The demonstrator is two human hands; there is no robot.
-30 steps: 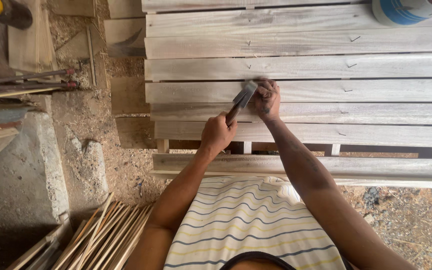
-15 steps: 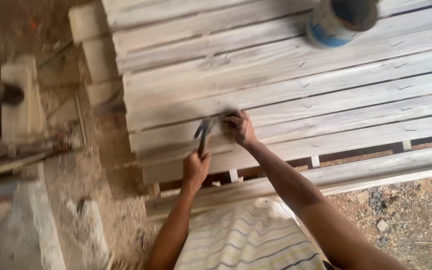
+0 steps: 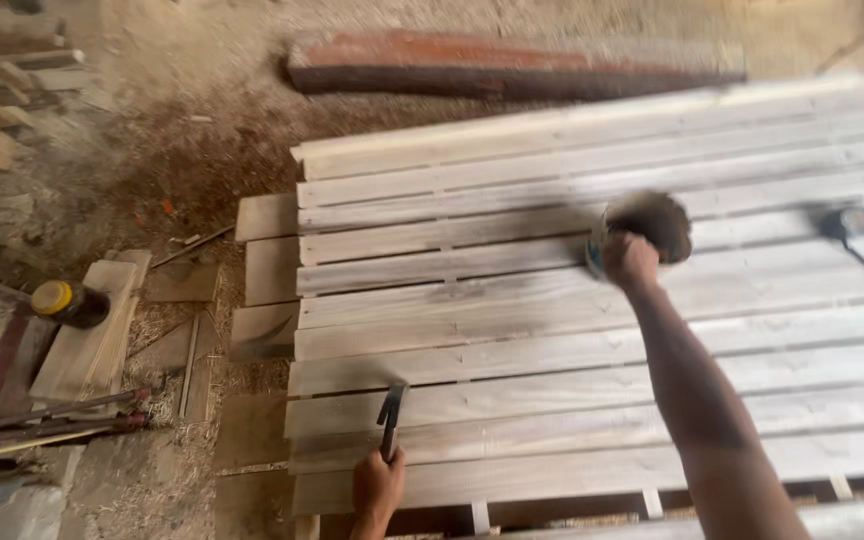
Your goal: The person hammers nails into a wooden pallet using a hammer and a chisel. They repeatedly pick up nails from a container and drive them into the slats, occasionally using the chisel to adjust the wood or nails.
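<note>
We hold a hammer (image 3: 391, 418) in our left hand (image 3: 377, 487), low in the frame at about six o'clock. It has a dark head and a dark shaft; the head points up toward twelve o'clock and rests on or just over a pale board of the slatted wooden panel (image 3: 512, 330). The fingers are wrapped fully round the lower end of the shaft, so the hand is closed tight on it, and the hammer rises straight out of the fist.

Our right hand (image 3: 630, 260) is stretched far out, toward one o'clock from the hammer and well apart from it. It sits at the rim of a round container (image 3: 652, 228) with a bluish wall and a dark inside, which stands on the panel. The container is blurred, so we cannot tell what it holds. The hand looks curled, with the fingers at the container's near edge, touching it, but we cannot tell whether they grip the rim or something inside.

At three o'clock from the container, near it on the boards, lies a small dark round object (image 3: 849, 222) with a dark cord trailing from it. Off the panel, at nine o'clock, a dark bottle with a yellow cap (image 3: 69, 302) lies on loose planks. At twelve o'clock a reddish timber beam (image 3: 512, 68) lies on the dirt floor.
</note>
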